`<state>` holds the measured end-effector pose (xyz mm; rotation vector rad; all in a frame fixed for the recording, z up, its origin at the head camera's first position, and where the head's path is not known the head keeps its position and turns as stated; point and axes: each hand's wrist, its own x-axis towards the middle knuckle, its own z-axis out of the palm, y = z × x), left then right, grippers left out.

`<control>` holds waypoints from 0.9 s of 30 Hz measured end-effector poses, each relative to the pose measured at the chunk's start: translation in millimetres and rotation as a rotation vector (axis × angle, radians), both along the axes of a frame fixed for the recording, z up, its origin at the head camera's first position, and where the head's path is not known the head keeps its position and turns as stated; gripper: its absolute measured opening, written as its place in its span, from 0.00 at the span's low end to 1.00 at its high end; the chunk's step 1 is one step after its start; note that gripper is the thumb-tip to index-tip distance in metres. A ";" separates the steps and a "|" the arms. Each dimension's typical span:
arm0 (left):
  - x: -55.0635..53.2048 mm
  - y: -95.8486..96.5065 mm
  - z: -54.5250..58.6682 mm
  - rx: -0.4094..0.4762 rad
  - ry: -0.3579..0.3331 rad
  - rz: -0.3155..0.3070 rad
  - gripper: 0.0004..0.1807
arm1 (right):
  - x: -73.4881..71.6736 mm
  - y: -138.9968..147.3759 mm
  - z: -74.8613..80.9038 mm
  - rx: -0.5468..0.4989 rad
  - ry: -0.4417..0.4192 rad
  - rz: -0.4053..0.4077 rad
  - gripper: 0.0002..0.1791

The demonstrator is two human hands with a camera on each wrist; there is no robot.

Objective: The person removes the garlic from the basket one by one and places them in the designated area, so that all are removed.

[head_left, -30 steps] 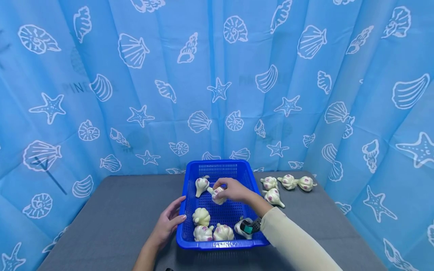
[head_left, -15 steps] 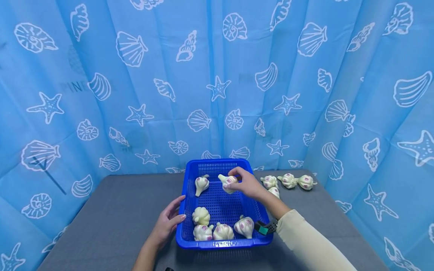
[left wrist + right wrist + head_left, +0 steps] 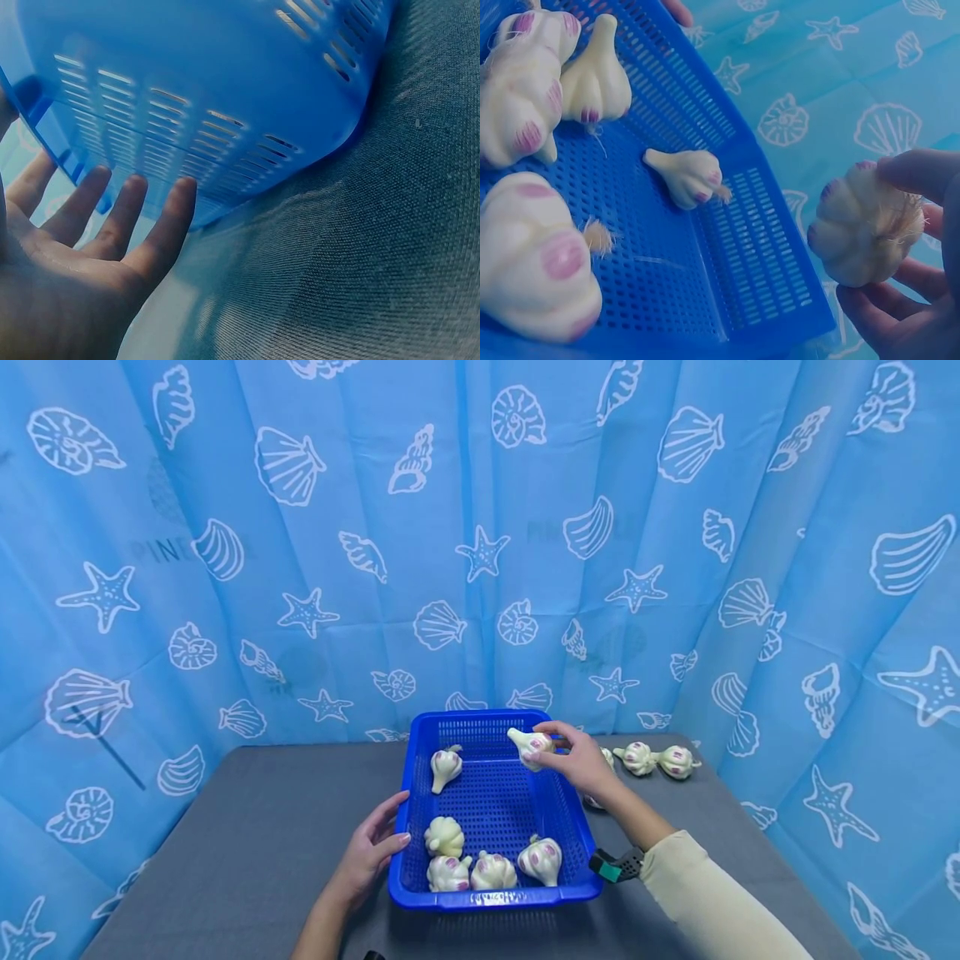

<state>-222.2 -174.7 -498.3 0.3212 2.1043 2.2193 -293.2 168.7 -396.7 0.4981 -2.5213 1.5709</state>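
Over the right rear rim of the blue plastic basket (image 3: 495, 902), my right hand (image 3: 581, 762) pinches a garlic bulb (image 3: 529, 747) between thumb and fingers, its stem pointing left. In the right wrist view this garlic bulb (image 3: 855, 232) shows its root end, just outside the basket wall. My left hand (image 3: 367, 852) holds the basket's left side, thumb at the rim. The left wrist view shows its fingertips against the slotted outer wall (image 3: 210, 82). Inside the basket, one garlic bulb (image 3: 446, 768) lies at the back left, and several garlic bulbs (image 3: 492, 872) lie along the front.
On the grey table (image 3: 262, 843), more garlic bulbs (image 3: 677, 763) lie right of the basket, some partly hidden behind my right hand. A dark band (image 3: 617, 865) circles my right wrist. A blue shell-print curtain (image 3: 480, 610) stands close behind the table.
My right hand has lifted the garlic bulb from the basket's middle and carried it right and back to the rear rim. My left hand stays on the basket.
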 end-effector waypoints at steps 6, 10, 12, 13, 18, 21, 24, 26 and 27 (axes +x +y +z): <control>0.3 -0.2 1.2 0.006 -0.002 -0.009 0.32 | 1.3 16.8 -2.7 -0.036 0.051 -0.071 0.26; 0.8 -0.5 2.4 0.013 -0.007 -0.010 0.32 | 2.1 27.8 -4.8 -0.050 0.053 -0.140 0.27; 1.0 -0.9 2.8 0.018 -0.003 -0.011 0.32 | 2.1 32.6 -6.2 -0.049 0.044 -0.170 0.29; 1.0 -1.0 3.0 0.019 -0.005 -0.010 0.32 | 2.1 35.1 -6.9 -0.047 0.040 -0.182 0.29; 1.2 -0.8 2.6 0.016 -0.003 -0.004 0.32 | 3.9 48.6 -9.8 -0.054 0.042 -0.227 0.32; 0.6 -0.3 1.6 0.007 0.002 -0.003 0.32 | 5.3 57.6 -11.7 -0.069 0.051 -0.242 0.32; -0.3 0.0 0.4 0.002 -0.007 0.003 0.32 | 6.8 65.8 -13.8 -0.070 0.050 -0.267 0.31; -0.8 0.0 -0.1 0.003 -0.013 0.004 0.32 | 7.9 71.1 -15.7 -0.060 0.046 -0.292 0.30; -0.8 -0.1 -0.1 0.007 -0.017 0.005 0.32 | 8.6 73.6 -16.8 -0.058 0.038 -0.303 0.30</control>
